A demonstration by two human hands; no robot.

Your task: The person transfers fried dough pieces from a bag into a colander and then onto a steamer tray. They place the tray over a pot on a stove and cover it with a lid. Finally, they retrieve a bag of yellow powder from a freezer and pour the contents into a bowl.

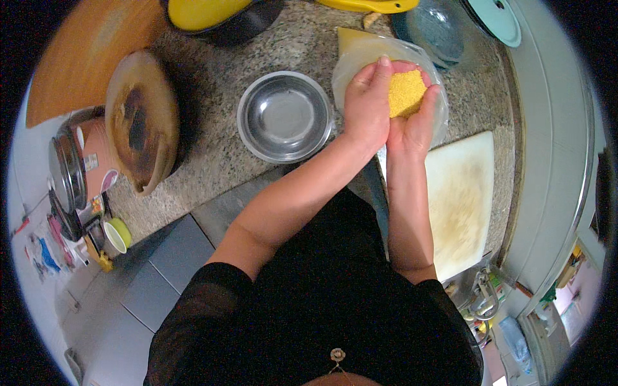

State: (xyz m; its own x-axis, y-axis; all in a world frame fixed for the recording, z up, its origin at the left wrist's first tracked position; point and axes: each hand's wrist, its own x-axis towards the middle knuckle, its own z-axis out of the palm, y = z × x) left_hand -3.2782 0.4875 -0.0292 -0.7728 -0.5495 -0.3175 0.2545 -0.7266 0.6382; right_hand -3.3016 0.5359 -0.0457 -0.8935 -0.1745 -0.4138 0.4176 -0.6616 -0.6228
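Observation:
Both my hands are cupped together over the counter, holding a heap of yellow, coarse-looking meal (406, 94). My left hand (367, 106) forms the left side of the cup, its thumb raised at the far edge and its other fingers mostly hidden. On the right side, my right hand (415, 128) curls its fingers up around the meal. Beneath them lies a clear plastic bag (394, 49) with yellow contents in its far left corner. To the left of my hands stands a round metal bowl (286, 116), its shiny bottom visible.
A stained white cutting board (460, 202) lies right of my right forearm. A glass dish (434, 32) and a turquoise lid (496, 19) stand at the far right. A scorched round wooden board (141, 119) and a dark pan with yellow inside (209, 14) occupy the left side of the granite counter (212, 83).

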